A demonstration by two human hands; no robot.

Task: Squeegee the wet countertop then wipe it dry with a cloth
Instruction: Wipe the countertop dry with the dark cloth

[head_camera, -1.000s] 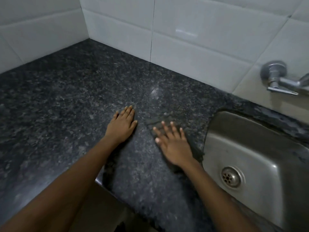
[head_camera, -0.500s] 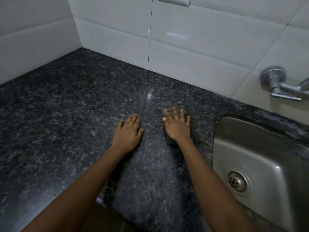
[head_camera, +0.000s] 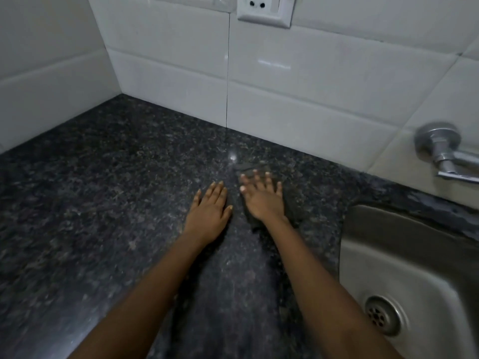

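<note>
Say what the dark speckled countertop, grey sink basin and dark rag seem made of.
Dark speckled countertop: polished granite, likely; mottled grain and a glossy light reflection.
Grey sink basin: brushed stainless steel, by its dull metallic sheen.
Dark rag under the right hand: soft fabric, rumpled edges; weave too blurred to tell.

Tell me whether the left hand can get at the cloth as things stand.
Probably yes. The left hand lies flat on the countertop just beside the cloth, nothing between them; the right hand presses on most of it, leaving only edges free.
</note>
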